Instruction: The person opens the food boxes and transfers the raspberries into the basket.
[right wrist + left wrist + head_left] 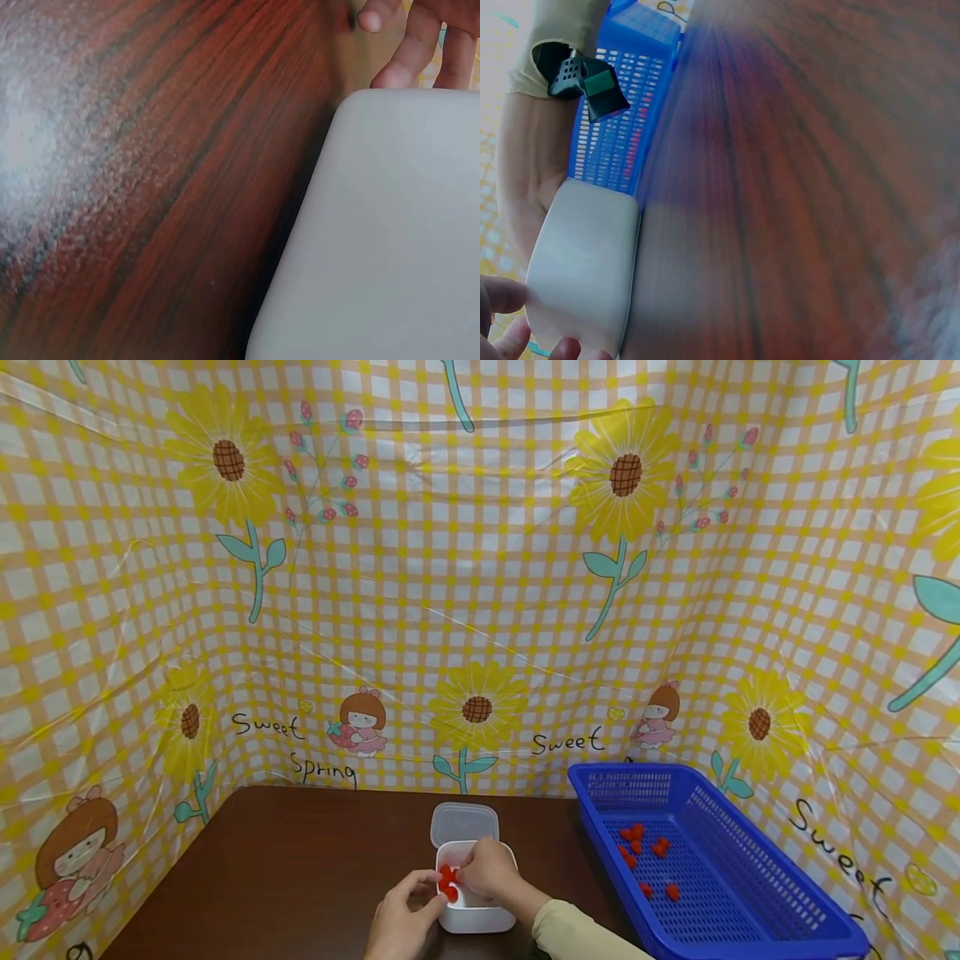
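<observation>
A white rectangular container [477, 920] stands on the table with several small red strawberry-like pieces [447, 892] inside, along its left side. My right hand [491, 870] reaches in over the rim from the right. Its curled fingers pinch one red piece near the others; the palm side is hidden. At the container's left side is my left hand [405, 917], thumb and forefinger apart near the rim. In the right wrist view, loosely spread left-hand fingers [409, 52] touch the white wall [382, 225]. The left wrist view shows the container's outer wall [585, 262] beside the left fingertips.
A translucent lid [465, 825] lies just behind the container on the dark wooden table [300, 868]. To the right stands a blue perforated basket [757, 852] with several red pieces [660, 847] in it. Checked sunflower cloth [480, 568] encloses the back and sides.
</observation>
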